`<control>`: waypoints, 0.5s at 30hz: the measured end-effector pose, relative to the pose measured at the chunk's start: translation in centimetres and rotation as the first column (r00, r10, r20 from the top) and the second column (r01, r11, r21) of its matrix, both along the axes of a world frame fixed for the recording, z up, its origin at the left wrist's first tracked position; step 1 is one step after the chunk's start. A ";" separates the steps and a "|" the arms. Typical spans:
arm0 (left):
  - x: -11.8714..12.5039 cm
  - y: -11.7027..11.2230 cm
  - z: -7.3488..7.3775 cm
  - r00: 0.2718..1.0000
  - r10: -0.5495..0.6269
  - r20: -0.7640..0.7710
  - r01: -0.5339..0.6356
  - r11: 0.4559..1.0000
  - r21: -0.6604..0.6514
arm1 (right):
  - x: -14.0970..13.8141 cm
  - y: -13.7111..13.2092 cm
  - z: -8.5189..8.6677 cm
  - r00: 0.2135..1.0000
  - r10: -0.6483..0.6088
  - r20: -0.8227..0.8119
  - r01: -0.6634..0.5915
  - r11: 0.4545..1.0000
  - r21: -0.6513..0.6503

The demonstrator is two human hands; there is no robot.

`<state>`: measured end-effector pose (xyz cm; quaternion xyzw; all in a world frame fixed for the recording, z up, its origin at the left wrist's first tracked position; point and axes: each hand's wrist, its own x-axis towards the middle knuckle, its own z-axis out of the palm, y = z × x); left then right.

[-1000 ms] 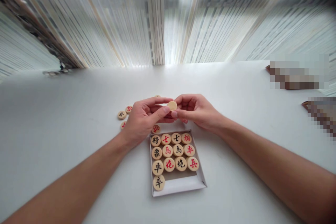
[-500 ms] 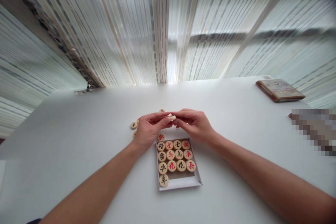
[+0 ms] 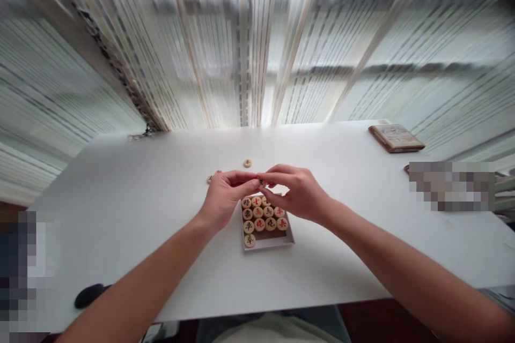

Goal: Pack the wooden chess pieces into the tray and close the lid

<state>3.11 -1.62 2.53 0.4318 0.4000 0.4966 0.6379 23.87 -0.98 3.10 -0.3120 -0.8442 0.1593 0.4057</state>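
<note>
Above the far side of a shallow white box (image 3: 270, 245), my two hands meet at one round wooden Chinese chess piece (image 3: 262, 183). My left hand (image 3: 226, 193) pinches its left side between thumb and fingers. Fingertips of my right hand (image 3: 298, 186) close on its right side. A dark character shows on its face. Inside the box, pieces with red and black characters lie in rows; a black-marked piece (image 3: 250, 240) sits alone at the near left. One loose piece (image 3: 247, 163) lies beyond my hands, and another (image 3: 210, 179) is partly hidden by my left hand.
A brown-edged flat box (image 3: 396, 138) lies on the white table (image 3: 161, 214) at the far right, near a blurred-out object (image 3: 446, 185). A black computer mouse (image 3: 89, 296) is at the front left. Striped string curtains (image 3: 257, 37) hang behind the table.
My view has shifted down and back, so the table's front edge and the mouse now show. Between my fingers the piece has turned from edge-on to show its marked face.
</note>
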 end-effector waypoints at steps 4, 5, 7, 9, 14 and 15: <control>-0.3 -2.6 -0.2 0.995 0.098 0.025 -0.096 0.992 -0.079 | -0.8 -2.5 0.1 0.980 -0.088 0.176 0.055 0.982 0.183; -0.4 -3.2 -0.3 0.993 0.115 0.032 -0.112 0.990 -0.087 | -1.0 -3.1 0.0 0.978 -0.096 0.187 0.059 0.980 0.192; -0.7 -4.4 -0.5 0.991 0.127 0.032 -0.123 0.987 -0.099 | -1.6 -4.4 -0.1 0.980 -0.088 0.179 0.058 0.984 0.166; -1.1 -5.5 -0.6 0.995 0.101 -0.007 -0.102 0.991 -0.091 | -1.9 -5.5 -0.2 0.988 -0.072 0.139 0.057 0.992 0.109; -3.4 -8.4 -1.2 0.926 0.216 -0.311 -0.189 0.975 0.115 | -1.3 -8.1 -0.9 0.993 -0.067 0.094 0.071 0.997 -0.042; -3.9 -9.0 -1.6 0.891 0.272 -0.364 -0.227 0.960 0.162 | -1.1 -8.5 -1.2 0.993 -0.066 0.100 0.073 0.995 -0.068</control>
